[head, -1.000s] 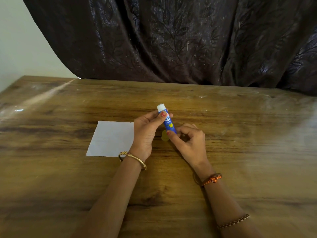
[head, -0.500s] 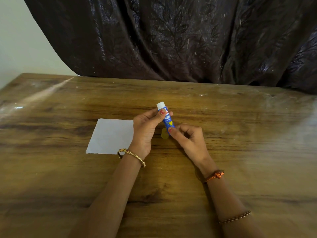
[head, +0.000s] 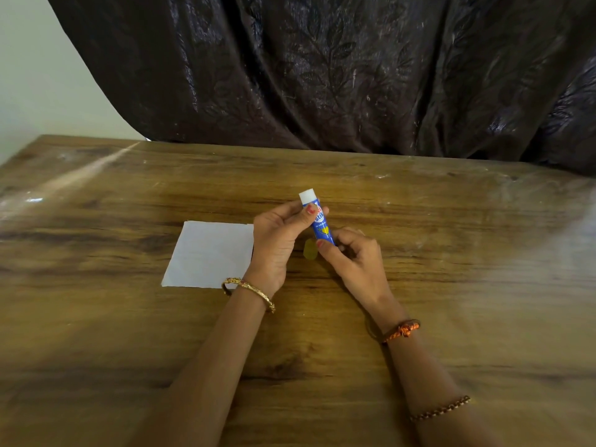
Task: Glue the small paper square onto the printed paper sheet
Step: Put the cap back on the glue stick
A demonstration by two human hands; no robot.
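A blue glue stick (head: pixel 317 219) with a white end pointing up and away is held tilted above the table by both hands. My left hand (head: pixel 276 243) pinches its upper part near the white end. My right hand (head: pixel 353 261) grips its lower end. A white paper sheet (head: pixel 209 254) lies flat on the table, just left of my left hand, which covers its right edge. A small yellowish paper piece (head: pixel 310 250) lies on the wood between my hands, under the glue stick.
The wooden table (head: pixel 451 253) stretches wide on all sides. A dark patterned curtain (head: pixel 322 75) hangs behind its far edge. A pale wall (head: pixel 32 75) shows at the far left.
Both hands keep their hold on the glue stick with only slight shifts of the fingers. The paper sheet and the yellowish piece lie where they were.
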